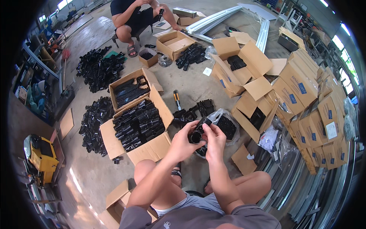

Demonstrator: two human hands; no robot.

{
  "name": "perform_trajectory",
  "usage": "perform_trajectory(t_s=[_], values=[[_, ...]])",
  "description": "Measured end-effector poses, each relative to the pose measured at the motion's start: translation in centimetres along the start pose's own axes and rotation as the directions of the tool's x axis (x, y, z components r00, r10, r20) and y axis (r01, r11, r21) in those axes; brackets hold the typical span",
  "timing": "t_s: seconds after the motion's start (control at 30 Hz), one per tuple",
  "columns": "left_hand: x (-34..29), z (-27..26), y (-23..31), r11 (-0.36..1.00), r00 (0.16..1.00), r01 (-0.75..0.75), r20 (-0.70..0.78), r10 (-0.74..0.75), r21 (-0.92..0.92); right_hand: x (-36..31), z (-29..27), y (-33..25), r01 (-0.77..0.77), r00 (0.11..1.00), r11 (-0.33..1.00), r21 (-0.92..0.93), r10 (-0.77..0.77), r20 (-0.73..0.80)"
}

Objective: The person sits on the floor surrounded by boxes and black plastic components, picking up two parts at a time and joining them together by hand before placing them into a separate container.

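Note:
Both my hands hold a black plastic fitting with a round, tube-like opening in front of my knees. My left hand (183, 144) grips the fitting (196, 136) from its left side, fingers curled around it. On the other side, my right hand (215, 140) closes its thumb and fingers on the upper right of the part. Just beyond lie more black parts (206, 107) and a clear plastic bag (231, 131) of small black pieces. A screwdriver (177, 100) with an orange and black handle rests on the floor farther out.
Left of my hands stands an open carton (148, 152) packed with black parts, with a second carton (131, 92) behind it. Loose piles (97, 126) flank them. Open boxes (254, 114) and stacked cartons (293, 89) are on the right. Another person (131, 19) sits at the back holding a black part.

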State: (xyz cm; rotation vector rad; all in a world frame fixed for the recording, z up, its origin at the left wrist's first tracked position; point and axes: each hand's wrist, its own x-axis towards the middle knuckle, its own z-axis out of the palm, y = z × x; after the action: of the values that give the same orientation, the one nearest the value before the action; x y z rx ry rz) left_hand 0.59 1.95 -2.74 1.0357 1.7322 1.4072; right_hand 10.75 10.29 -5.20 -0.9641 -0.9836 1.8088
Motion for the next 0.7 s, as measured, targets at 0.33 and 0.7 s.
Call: perform_trajectory(t_s=[0.33,0.7], values=[[0.1,0.7,-1.0,0.644,0.912,0.405,0.237,-0.335,-0.649,0.8,-0.7,-1.6,0.035,0.988,0.997,-0.072,-0.024,0.151],[-0.1,0.1,0.0,0.610,0.906,0.305,0.026,-0.422,-0.732,2.2,-0.8,0.1,0.279,0.946,0.904,-0.323,-0.201,0.253]])
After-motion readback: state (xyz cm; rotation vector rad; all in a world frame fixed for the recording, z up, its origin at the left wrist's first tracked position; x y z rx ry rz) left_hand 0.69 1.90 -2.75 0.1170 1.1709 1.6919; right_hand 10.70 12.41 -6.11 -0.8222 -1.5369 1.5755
